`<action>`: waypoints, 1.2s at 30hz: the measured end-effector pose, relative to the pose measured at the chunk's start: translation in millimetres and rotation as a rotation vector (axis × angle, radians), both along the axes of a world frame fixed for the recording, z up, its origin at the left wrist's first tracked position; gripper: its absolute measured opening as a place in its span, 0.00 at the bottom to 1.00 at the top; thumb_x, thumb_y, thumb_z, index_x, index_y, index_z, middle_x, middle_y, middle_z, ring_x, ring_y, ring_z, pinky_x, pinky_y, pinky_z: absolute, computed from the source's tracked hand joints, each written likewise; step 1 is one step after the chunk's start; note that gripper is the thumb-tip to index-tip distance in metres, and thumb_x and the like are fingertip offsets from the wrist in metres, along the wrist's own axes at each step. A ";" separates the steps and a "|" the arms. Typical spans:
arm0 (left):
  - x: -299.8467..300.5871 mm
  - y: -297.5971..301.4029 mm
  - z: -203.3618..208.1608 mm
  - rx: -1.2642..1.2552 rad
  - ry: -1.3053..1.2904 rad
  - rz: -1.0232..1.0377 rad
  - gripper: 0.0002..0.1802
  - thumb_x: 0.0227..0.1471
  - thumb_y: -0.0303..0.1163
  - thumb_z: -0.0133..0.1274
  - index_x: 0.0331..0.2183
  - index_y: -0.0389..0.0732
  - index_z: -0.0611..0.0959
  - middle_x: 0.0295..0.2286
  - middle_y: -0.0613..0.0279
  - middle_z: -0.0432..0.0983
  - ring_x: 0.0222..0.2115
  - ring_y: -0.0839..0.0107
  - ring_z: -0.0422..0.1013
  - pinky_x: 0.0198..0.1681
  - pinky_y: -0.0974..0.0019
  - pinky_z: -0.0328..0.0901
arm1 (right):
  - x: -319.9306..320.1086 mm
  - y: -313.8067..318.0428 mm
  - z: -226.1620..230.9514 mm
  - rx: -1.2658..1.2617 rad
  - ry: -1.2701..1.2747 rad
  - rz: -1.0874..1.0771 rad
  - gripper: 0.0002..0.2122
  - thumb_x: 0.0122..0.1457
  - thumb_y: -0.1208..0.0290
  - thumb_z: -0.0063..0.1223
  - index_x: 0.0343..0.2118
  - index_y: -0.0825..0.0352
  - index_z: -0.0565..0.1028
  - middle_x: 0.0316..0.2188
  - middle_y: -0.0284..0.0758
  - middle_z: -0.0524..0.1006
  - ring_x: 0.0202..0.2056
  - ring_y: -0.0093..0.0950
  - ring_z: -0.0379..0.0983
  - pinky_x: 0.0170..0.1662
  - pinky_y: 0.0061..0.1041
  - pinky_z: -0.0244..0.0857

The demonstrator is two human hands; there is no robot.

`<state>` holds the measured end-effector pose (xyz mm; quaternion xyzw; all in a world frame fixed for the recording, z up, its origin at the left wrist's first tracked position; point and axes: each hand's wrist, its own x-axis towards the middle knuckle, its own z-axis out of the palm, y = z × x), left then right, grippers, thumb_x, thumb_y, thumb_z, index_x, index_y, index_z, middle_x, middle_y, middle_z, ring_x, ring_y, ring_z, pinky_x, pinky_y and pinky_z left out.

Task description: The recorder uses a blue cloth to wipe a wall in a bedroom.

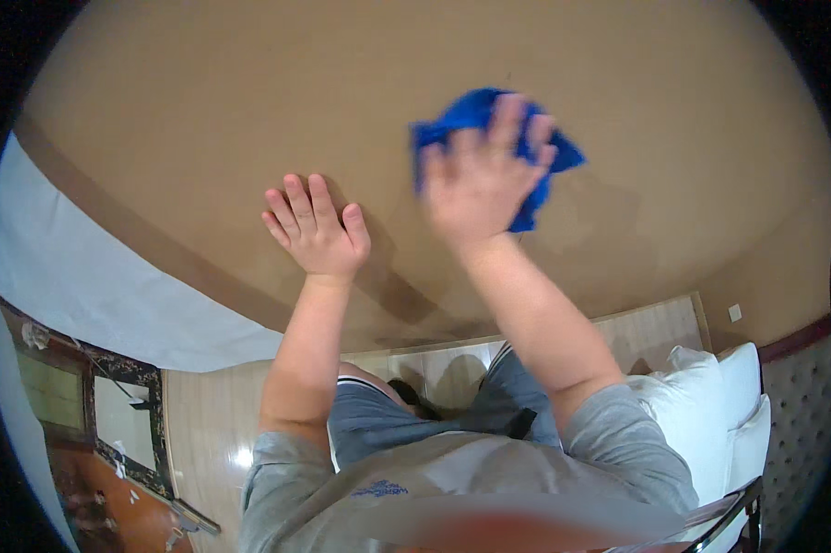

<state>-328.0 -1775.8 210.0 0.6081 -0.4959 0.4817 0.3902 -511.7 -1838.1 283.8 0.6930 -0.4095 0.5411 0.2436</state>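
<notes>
Cloth (471,112): one, vivid blue, soft fabric, crumpled, with irregular pointed corners. It is held flat against the wall (203,111) beneath the right grip (486,184); its edges are shown beyond the fingers above, to both sides and below the thumb side.

Right grip: bare, spread, palm turned to the cloth, fingers fanned and slightly blurred; not closed. Whether any fold is pinched cannot be told.

Left grip: bare (318,230), opened flat toward the wall, fingers extended close together, thumb set apart; nothing is held. It is placed to the left of the right grip and a little lower, well apart from the cloth.

Wall: matt, plain brown, spread behind both grips; shadows are cast on it beside each.

Curtain (139,276): pale, smooth fabric, broad and curved, left of the left grip.

Mirror (125,419): rectangular, dark patterned frame, far below and left of the left grip.

Floor (217,405): pale, wood-grained, glossy, below the left grip.

Switch plate (734,312): small, white, squarish, right of and below the right grip.

Pillows (747,442): white, plump, stacked beneath the switch plate.

Headboard (807,442): grey, button-tufted, beside the pillows.
</notes>
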 end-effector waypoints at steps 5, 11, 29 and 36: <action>-4.1 -1.6 -2.1 0.053 0.028 0.013 0.34 0.60 0.46 0.34 0.64 0.43 0.53 0.65 0.57 0.40 0.66 0.54 0.32 0.65 0.50 0.26 | 24.7 17.6 -10.6 -0.095 0.172 0.127 0.24 0.49 0.52 0.55 0.52 0.42 0.71 0.60 0.32 0.63 0.63 0.47 0.50 0.51 0.52 0.58; -4.2 0.9 -1.7 0.040 0.018 0.001 0.35 0.59 0.46 0.35 0.64 0.44 0.54 0.65 0.57 0.40 0.66 0.54 0.33 0.65 0.49 0.26 | -54.0 -19.2 -11.7 -0.106 -0.137 0.007 0.24 0.53 0.54 0.52 0.48 0.65 0.74 0.63 0.49 0.55 0.61 0.58 0.48 0.61 0.52 0.41; -2.1 -4.6 -4.2 0.015 0.007 0.013 0.34 0.60 0.47 0.33 0.63 0.43 0.54 0.65 0.57 0.42 0.66 0.56 0.34 0.65 0.50 0.26 | -63.0 -27.3 -26.0 -0.088 -0.213 0.045 0.24 0.54 0.52 0.51 0.49 0.66 0.73 0.62 0.52 0.55 0.61 0.61 0.46 0.60 0.55 0.41; -7.9 -1.0 -2.5 0.034 0.016 0.028 0.35 0.60 0.48 0.33 0.63 0.42 0.54 0.65 0.56 0.42 0.66 0.55 0.35 0.65 0.50 0.27 | -9.9 3.4 -55.0 0.006 0.069 0.010 0.20 0.53 0.51 0.51 0.47 0.54 0.75 0.64 0.43 0.55 0.62 0.59 0.45 0.60 0.56 0.39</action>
